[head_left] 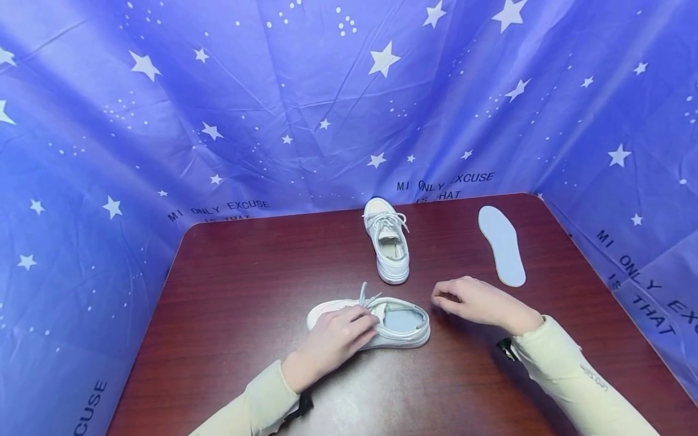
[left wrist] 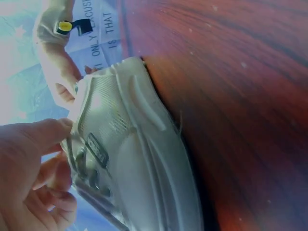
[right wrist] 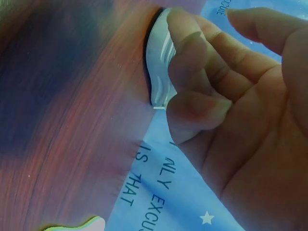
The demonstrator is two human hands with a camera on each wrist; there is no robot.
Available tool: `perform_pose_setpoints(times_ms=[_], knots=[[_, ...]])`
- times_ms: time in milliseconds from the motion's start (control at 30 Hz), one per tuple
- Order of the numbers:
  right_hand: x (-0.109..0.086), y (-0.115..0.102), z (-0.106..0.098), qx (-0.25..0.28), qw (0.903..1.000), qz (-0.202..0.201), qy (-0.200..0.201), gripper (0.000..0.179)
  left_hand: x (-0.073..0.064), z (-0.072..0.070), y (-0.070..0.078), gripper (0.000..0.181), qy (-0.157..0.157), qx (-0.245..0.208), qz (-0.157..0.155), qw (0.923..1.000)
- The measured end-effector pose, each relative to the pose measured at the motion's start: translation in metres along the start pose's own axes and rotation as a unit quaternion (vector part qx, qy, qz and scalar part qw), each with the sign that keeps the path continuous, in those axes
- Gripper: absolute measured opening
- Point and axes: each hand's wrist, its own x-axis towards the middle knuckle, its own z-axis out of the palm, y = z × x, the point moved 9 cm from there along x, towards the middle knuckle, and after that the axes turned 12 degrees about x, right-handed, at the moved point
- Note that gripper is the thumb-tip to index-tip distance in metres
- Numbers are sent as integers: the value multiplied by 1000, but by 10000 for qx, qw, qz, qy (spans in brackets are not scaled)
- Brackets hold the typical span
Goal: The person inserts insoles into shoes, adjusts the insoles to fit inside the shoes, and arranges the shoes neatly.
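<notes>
Currently gripping a white low-cut lace-up shoe [head_left: 400,338] beside its laces with the left hand [head_left: 338,333], with one digit stretched to the edge of the tongue and the others bent in on the far side. Holding nothing in the right hand [head_left: 477,306], near the heel, with loosely curled fingers [right wrist: 190,60] and a wide gap to the thumb. Resting sole-down on the glossy red-brown wood-grain table [head_left: 245,278], in the case of the gripped shoe, with toe to the left and heel toward the right hand. Visible through its opening: a pale grey-blue liner [head_left: 403,320]. Sticking up above the left hand: a loose white lace end [head_left: 363,292].

Standing farther back: a second white lace-up shoe [head_left: 387,239], with toe toward the far edge and laces tied. Lying flat to its right: a pale foot-shaped insole [head_left: 503,247].

Readable on the violet-blue cloth backdrop [head_left: 305,79] with white stars: "MI ONLY EXCUSE" above "IS THAT", repeated along the folds. Fixed beside the gripped shoe's eyelets: a small dark rectangular label [left wrist: 97,150], with lettering too blurred to read. Printed on the right cream sleeve [head_left: 567,357]: small grey letters, too faint to make out.
</notes>
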Motion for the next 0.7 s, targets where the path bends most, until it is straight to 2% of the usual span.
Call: perform_pose_setpoints(times_ms=[100,267,700], knots=[[0,2,-1,-32,10000,3,22,9,0,2,1,16,-193,-81,-98,9997],[0,4,0,3,10000,3,-25,10,1,5,2,16,-325,-291,-130,9990],[1,8,4,-75,9999,136,-68,10,2,0,3,11,-307,-381,-82,9988]])
